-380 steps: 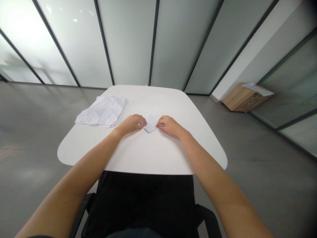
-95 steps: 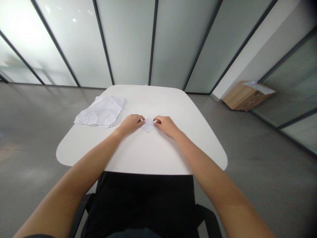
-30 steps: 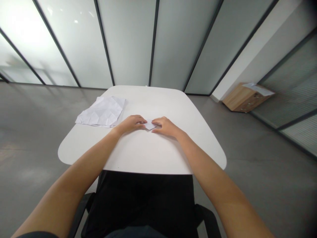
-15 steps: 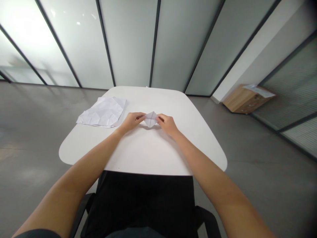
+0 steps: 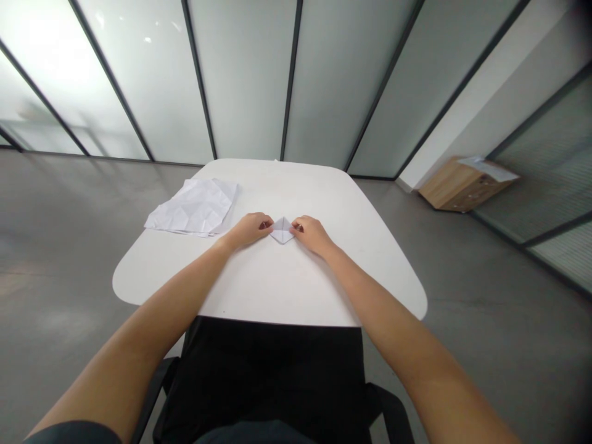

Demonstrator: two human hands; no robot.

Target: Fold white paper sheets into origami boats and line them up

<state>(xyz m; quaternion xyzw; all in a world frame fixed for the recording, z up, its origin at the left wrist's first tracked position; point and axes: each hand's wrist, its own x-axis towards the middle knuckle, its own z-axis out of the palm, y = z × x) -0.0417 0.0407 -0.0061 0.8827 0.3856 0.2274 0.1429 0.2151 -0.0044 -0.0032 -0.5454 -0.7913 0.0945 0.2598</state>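
Note:
A small folded piece of white paper (image 5: 282, 230) lies at the middle of the white table (image 5: 277, 283), diamond-shaped with creases crossing it. My left hand (image 5: 254, 228) pinches its left corner between thumb and fingers. On the opposite corner, my right hand (image 5: 309, 232) pinches it the same way. The fingertips hide both side corners of the paper.
Creased white paper sheets (image 5: 194, 206) lie in a loose pile on the table's left side. A wooden cabinet (image 5: 456, 182) stands on the floor at the right, by the wall. Frosted glass panels (image 5: 245, 80) rise behind the table.
Both hands have lowered the folded paper a little toward me, down to the tabletop. It looks flatter now, and the shadow gap beneath it has gone.

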